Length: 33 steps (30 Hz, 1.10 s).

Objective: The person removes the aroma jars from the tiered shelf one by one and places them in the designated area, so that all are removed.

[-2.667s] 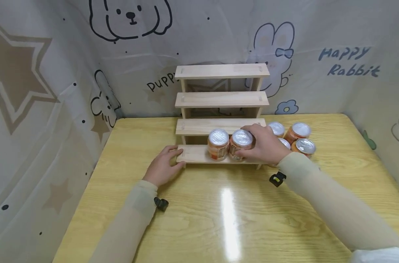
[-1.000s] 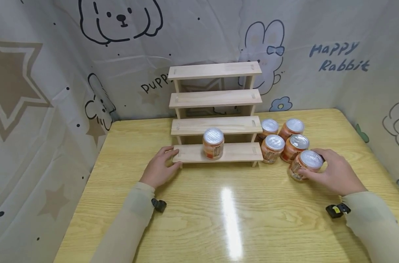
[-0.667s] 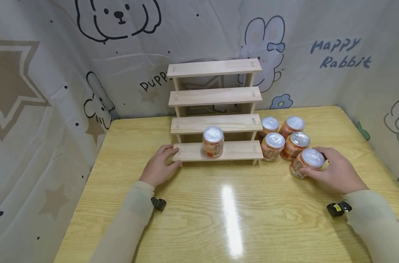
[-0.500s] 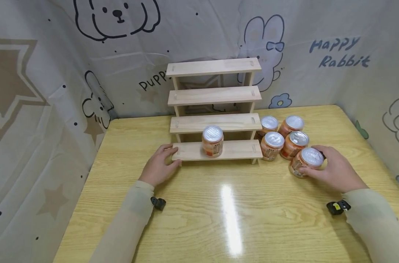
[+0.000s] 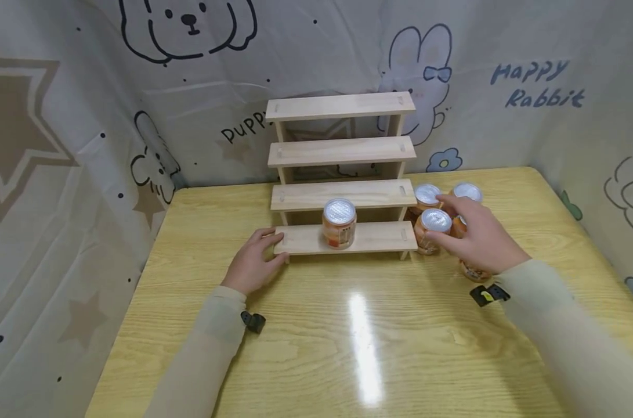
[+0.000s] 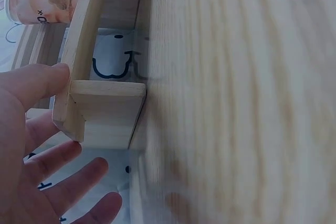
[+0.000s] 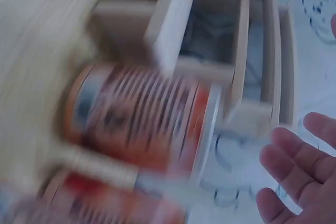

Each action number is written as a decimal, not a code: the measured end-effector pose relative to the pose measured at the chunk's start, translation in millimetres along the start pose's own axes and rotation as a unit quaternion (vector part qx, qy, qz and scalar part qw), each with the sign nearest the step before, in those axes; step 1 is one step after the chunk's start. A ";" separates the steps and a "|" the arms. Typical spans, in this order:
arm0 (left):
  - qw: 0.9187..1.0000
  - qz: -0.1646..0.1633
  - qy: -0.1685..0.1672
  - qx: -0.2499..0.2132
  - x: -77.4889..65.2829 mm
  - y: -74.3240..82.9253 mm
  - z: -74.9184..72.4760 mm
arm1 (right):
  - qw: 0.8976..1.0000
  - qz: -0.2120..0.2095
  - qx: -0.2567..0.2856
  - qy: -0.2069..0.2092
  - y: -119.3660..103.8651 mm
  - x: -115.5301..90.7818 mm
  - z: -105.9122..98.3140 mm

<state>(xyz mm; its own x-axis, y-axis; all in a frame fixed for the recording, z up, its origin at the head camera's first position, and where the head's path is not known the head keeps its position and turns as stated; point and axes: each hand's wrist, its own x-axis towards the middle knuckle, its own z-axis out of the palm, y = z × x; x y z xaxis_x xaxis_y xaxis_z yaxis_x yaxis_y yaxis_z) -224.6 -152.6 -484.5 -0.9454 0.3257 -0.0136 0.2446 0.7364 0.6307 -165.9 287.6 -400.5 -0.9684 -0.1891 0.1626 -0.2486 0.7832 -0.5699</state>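
Note:
A stepped wooden display rack (image 5: 381,235) stands at the back of the table, with one orange can (image 5: 339,223) on its lowest step. My left hand (image 5: 250,262) pinches the left end of that step, thumb on one face and index finger on the other; the remaining fingers spread out free in the left wrist view. Right of the rack, my right hand (image 5: 480,235) hovers over a group of cans, fingers apart around the nearest silver-lidded can (image 5: 435,222). The right wrist view has a gap between its fingers and that blurred can (image 7: 142,119).
Two more cans stand behind, at the back left (image 5: 427,195) and back right (image 5: 467,190). Another can (image 5: 474,273) shows only its base below my right hand. A printed cloth (image 5: 326,52) hangs behind the wooden table (image 5: 316,348).
Earlier my right hand carried a can from the lowest step to the table's right side. It has since let go and moved left over the other cans. My left hand stays put.

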 end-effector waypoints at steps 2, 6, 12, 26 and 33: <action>1.000 0.000 -0.002 0.001 0.2 -0.7 0.7 | 1.000 -0.012 0.007 -0.014 -8.3 11.0 11.0; 1.000 -0.002 0.000 0.008 0.9 -1.7 1.3 | 0.998 -0.029 0.023 -0.055 -20.8 30.8 38.1; 1.000 0.010 0.002 0.030 3.6 0.4 0.8 | 0.994 -0.035 0.027 -0.101 -39.7 53.4 68.0; 0.999 0.015 0.001 0.044 1.8 1.1 -3.3 | 0.993 -0.065 0.041 -0.086 -81.7 86.5 96.9; 0.999 0.008 -0.002 0.052 1.5 0.0 -3.5 | 0.996 -0.044 0.051 -0.058 -84.7 88.5 103.7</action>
<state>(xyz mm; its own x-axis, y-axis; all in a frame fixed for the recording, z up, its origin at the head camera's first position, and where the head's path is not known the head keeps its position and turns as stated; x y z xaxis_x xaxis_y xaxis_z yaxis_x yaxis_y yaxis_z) -226.8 -154.2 -481.8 -0.9405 0.3396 -0.0078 0.2805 0.7892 0.5463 -232.6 143.1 -421.3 -0.9371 -0.3261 0.1242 -0.3273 0.6978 -0.6371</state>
